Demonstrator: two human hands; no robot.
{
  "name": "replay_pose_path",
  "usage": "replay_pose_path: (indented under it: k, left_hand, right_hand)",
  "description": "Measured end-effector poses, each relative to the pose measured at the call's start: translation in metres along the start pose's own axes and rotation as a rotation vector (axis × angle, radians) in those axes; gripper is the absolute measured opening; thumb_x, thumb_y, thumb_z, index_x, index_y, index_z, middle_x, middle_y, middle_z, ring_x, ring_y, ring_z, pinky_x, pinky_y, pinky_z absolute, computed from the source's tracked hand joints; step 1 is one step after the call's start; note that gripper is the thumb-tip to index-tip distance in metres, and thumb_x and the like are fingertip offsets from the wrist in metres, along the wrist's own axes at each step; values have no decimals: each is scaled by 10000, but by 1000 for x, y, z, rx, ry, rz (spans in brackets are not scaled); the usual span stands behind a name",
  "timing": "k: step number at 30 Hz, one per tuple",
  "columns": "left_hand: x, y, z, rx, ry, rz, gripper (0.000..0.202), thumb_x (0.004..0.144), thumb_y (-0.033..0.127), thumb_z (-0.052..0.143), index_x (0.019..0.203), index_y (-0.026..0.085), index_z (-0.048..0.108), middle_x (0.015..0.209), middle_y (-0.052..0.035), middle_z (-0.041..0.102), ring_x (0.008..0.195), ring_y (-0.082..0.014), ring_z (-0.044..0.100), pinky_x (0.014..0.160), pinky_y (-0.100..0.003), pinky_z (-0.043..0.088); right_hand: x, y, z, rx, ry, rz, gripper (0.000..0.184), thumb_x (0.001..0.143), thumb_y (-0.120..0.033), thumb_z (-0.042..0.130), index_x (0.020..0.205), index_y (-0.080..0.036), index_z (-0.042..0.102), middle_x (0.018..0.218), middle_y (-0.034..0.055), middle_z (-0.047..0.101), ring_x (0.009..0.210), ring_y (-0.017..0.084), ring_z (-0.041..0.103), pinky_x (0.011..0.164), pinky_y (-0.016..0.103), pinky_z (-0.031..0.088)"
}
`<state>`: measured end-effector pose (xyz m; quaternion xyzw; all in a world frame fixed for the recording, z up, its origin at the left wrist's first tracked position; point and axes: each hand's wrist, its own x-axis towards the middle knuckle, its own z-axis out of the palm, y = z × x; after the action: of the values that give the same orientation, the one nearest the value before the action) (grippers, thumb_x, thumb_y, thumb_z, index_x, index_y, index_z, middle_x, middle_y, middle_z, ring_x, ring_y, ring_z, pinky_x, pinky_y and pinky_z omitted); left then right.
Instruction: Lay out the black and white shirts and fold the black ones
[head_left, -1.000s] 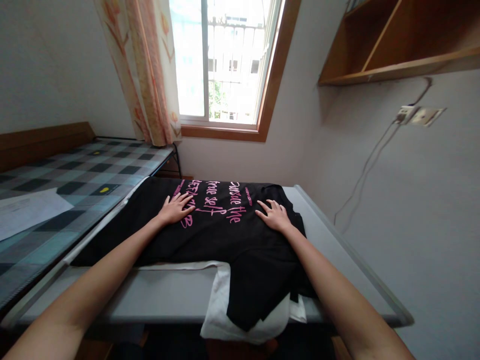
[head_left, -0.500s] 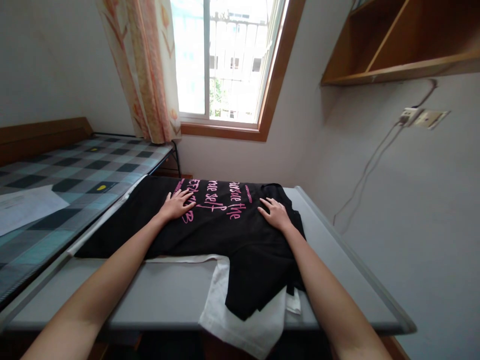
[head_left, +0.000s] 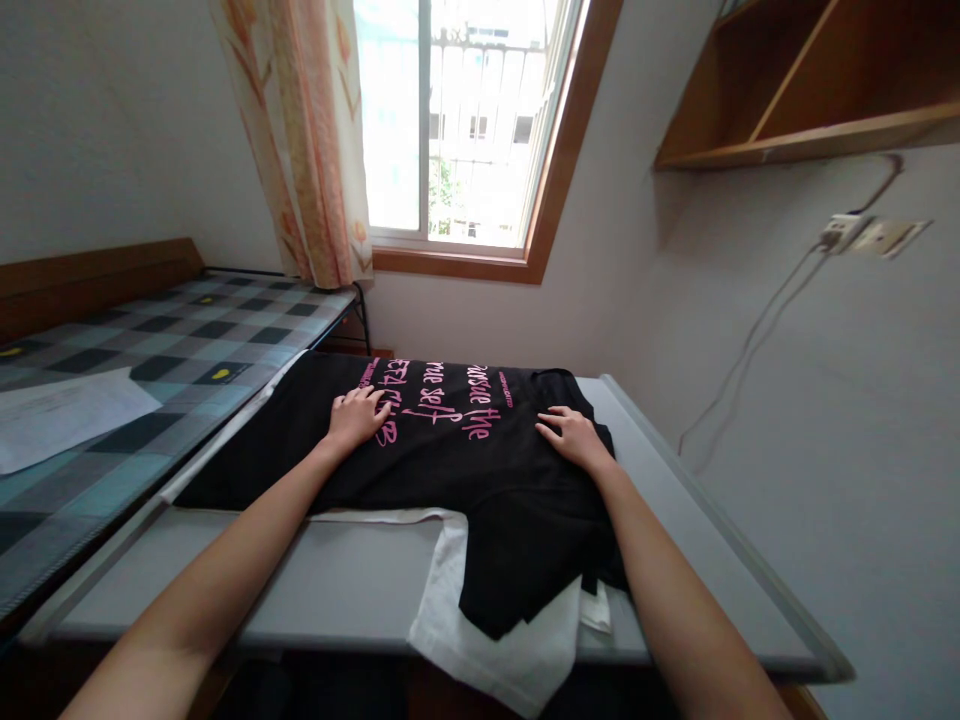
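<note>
A black T-shirt (head_left: 420,470) with pink lettering lies spread sideways on a grey table (head_left: 352,580), its collar toward the right. Beneath it is a white shirt (head_left: 495,665), whose sleeve shows below the black sleeve and hangs over the table's front edge. My left hand (head_left: 358,415) rests on the black cloth at the left end of the lettering, fingers slightly bent and apart. Near the collar, my right hand (head_left: 571,437) lies on the black cloth with its fingers spread. Neither hand grips anything.
On the left stands a bed with a checked mattress (head_left: 240,320) and a sheet of paper (head_left: 75,415). Behind the table are a curtain (head_left: 322,150) and a window (head_left: 480,130). A wooden shelf (head_left: 810,140) and a socket (head_left: 844,232) with a cable are on the right wall.
The whole view has shifted slightly, moving the scene a little to the right. My right hand sits a bit nearer the collar side, and my left fingers look more bent.
</note>
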<state>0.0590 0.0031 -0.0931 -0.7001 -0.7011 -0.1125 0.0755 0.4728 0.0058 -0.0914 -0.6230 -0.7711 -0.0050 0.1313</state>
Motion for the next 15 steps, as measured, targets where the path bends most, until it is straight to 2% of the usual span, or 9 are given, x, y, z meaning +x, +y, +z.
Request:
replay_pose_path:
  k: [15]
  left_hand:
    - [2, -1, 2, -19, 8, 3, 477, 925, 467, 407, 1270, 203, 602, 1365, -126, 544, 1236, -329, 464, 975, -465, 362]
  right_hand:
    - [4, 3, 9, 46, 45, 32, 353, 911, -399, 507, 1156, -241, 706, 1281, 67, 609, 1150, 241, 558, 1006, 362, 405]
